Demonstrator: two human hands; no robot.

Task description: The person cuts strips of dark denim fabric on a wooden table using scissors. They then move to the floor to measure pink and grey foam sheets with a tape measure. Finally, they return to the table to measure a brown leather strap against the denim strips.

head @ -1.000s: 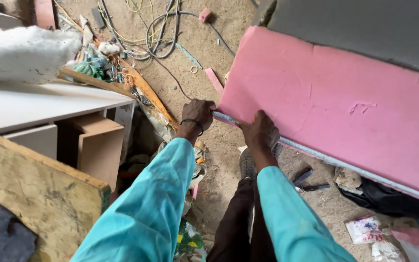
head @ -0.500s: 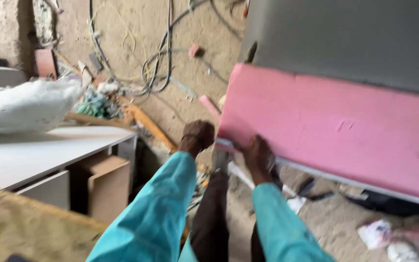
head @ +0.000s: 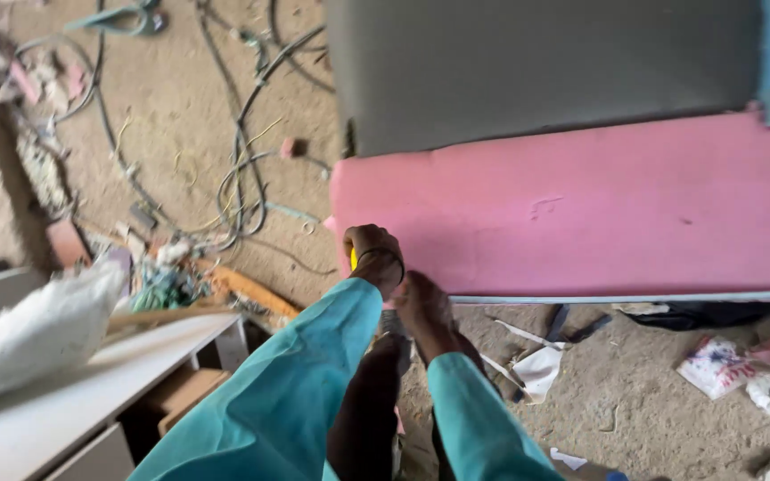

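Note:
A thick pink foam sheet with a thin grey underside lies across the right half of the view, above the dirt floor. My left hand, with a dark band at the wrist, is closed into a fist at the sheet's lower left corner. A small yellow object shows inside its grip, against the foam. Just below and to the right, my right hand is curled on the sheet's lower edge. Both sleeves are teal.
A grey slab lies behind the pink sheet. Cables and scraps litter the dirt floor. A white cabinet carrying a white sack stands lower left. Crumpled paper and plastic lie lower right.
The view has swung up and right, so the cabinet sits lower left. Both hands stay at the foam's lower left corner. The yellow object now shows in my left hand.

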